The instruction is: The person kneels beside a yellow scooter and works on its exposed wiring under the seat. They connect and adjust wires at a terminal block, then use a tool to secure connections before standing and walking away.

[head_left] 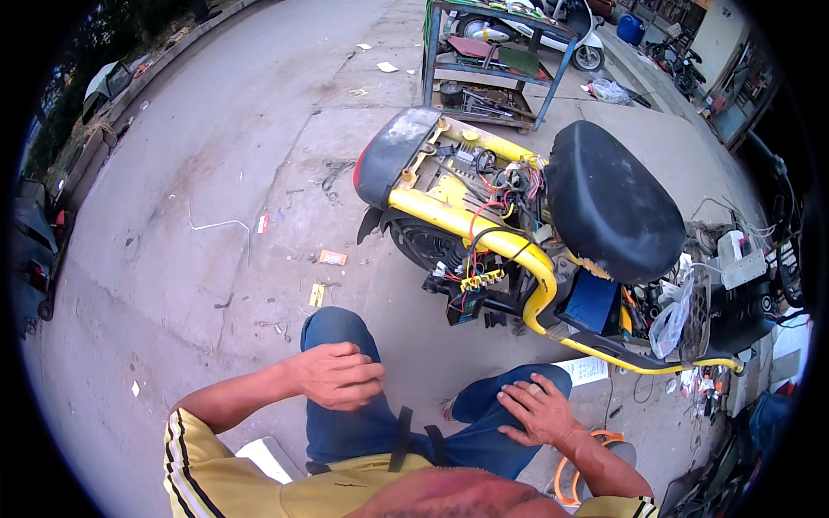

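My left hand (338,376) is above my left thigh, its fingers curled in; nothing shows in it. On my right knee rests my right hand (537,409), fingers stretched out and somewhat apart, a ring on one finger. Neither hand touches the yellow electric scooter (427,205) in front of me. Its black seat (615,203) is tilted up, baring a tangle of wires (514,186). A yellow connector strip (482,281) with loose leads hangs at the scooter's near side, above a dark box. The rear wheel (419,243) is partly hidden by the frame.
Beyond the scooter stands a metal tool cart (496,71) holding tools, with a white scooter (580,34) behind it. Small packets, including an orange one (332,257), litter the concrete. A printed sheet (585,371) lies by my right knee, near an orange ring-shaped thing (563,483).
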Tool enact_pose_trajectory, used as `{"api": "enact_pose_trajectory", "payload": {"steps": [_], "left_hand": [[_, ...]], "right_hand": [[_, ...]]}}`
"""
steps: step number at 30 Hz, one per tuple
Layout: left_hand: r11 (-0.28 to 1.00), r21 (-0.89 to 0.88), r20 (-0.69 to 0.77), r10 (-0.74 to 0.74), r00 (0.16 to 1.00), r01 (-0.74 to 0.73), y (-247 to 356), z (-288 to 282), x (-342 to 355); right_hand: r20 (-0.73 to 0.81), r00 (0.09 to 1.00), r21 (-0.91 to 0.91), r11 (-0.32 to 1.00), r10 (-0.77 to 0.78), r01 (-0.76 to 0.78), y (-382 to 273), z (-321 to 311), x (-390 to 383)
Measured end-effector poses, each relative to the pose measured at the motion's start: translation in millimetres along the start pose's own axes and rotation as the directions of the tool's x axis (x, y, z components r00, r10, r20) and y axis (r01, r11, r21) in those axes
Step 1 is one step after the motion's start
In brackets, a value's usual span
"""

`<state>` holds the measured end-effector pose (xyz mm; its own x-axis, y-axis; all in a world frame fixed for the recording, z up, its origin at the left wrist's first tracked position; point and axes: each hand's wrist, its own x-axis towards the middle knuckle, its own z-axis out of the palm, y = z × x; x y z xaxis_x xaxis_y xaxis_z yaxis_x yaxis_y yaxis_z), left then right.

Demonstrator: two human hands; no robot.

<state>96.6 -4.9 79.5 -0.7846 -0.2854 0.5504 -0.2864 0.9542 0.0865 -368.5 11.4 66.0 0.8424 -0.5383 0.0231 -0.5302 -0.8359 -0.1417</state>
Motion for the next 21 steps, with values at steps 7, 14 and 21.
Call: {"api": "enact_pose_trajectory", "payload": {"steps": [7, 14, 21], "left_hand": [[0.902, -0.288, 0.308, -0.230, 0.923, 0.321, -55.9, 44.5, -92.7], [0.813, -0.427, 0.417, -0.211, 0.884, 0.396, -104.4, 25.3, -88.2], [0.670, -0.514, 0.483, -0.289, 0.827, 0.535, -101.0, -8.6, -95.8]], "right_hand": [[0.220, 0.975, 0.032, 0.999, 0.000, -0.008, 34.1, 3.6, -16.5], [0.241, 0.967, 0.362, 0.916, 0.087, -0.173, 62.6, -15.2, 7.7], [0.247, 0.969, 0.584, 0.796, 0.010, -0.157, 79.7, -30.2, 53.3]]}}
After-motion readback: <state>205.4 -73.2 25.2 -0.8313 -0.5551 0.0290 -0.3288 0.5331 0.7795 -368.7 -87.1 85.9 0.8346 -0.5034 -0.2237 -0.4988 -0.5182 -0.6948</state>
